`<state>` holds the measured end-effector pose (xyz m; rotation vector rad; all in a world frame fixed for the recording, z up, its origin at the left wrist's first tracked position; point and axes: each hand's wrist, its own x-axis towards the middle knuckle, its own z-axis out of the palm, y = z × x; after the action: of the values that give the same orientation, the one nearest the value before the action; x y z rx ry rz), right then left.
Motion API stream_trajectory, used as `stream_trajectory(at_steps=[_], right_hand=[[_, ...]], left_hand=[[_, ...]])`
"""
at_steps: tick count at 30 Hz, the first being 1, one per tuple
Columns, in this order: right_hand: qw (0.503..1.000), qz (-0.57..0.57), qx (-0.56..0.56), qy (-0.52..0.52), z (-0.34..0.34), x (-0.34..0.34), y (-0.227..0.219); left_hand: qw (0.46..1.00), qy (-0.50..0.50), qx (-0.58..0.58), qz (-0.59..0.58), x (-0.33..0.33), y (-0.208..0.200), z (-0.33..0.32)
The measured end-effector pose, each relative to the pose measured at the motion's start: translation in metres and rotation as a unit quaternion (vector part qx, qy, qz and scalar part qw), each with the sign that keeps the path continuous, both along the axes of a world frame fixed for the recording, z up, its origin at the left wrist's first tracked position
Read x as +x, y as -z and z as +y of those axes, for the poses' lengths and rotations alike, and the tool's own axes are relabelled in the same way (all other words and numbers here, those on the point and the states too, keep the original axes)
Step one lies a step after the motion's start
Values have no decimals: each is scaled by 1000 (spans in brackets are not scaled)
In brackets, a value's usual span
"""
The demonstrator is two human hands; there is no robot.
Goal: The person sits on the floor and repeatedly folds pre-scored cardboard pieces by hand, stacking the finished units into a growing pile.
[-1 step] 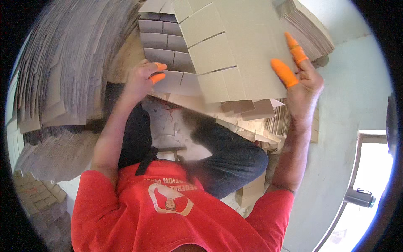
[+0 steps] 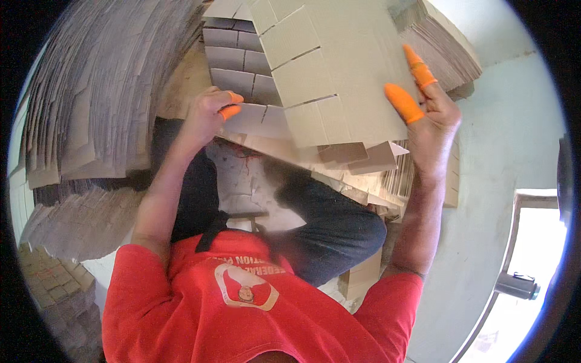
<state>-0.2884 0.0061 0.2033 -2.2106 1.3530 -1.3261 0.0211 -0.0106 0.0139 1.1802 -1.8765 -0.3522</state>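
Pale wall [image 2: 490,139] ran down the right side of the room, with a bright opening [image 2: 529,242] low in it. Cardboard was heaped all around: a tall leaning stack [image 2: 109,91] on the left, a rougher pile [image 2: 78,224] below it, and another stack [image 2: 445,45] at the upper right.

One large cardboard sheet [image 2: 357,72], tan and slit along its left part, was in front of the person, top centre. The right hand [image 2: 437,121] had it by the right edge, the thumb laid on its face and the forefinger along the border; the other fingers were mostly hidden. The left hand [image 2: 203,115] was bent, thumb and forefinger near each other in orange covers [image 2: 230,112], just beside the left end of a greyer slotted piece [image 2: 269,124]. Whether those tips pinched that piece or were free, I could not tell.

As for progress, the sheet was whole and unfolded, its slit sections joined to the broad plain part. More slotted cardboard [image 2: 227,58] lay in rows to its left, and loose flaps [image 2: 342,152] showed under its lower edge. Judging by the stacks, much cardboard was at hand, but which of it was finished and which was waiting did not show.
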Motion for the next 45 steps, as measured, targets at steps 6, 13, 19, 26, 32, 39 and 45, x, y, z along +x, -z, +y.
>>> stream_trajectory(at_steps=[6,13,19,26,32,39,45], right_hand=[[999,30,12,-39,-22,32,11],[995,98,1,6,-30,45,20],[997,72,30,-5,-25,47,12],[995,93,38,29,-21,42,13],[994,97,17,41,-23,28,25],[986,145,45,60,-18,45,32],[999,-28,2,16,-16,32,30]], left_hand=[[999,25,-20,25,0,2,0],[1000,3,-21,3,-1,5,-5],[1000,11,-23,7,-3,-3,-5],[1000,9,-3,22,0,8,-13],[999,39,-26,25,1,8,-15],[999,32,-4,41,0,8,-15],[999,14,3,41,0,6,-14]])
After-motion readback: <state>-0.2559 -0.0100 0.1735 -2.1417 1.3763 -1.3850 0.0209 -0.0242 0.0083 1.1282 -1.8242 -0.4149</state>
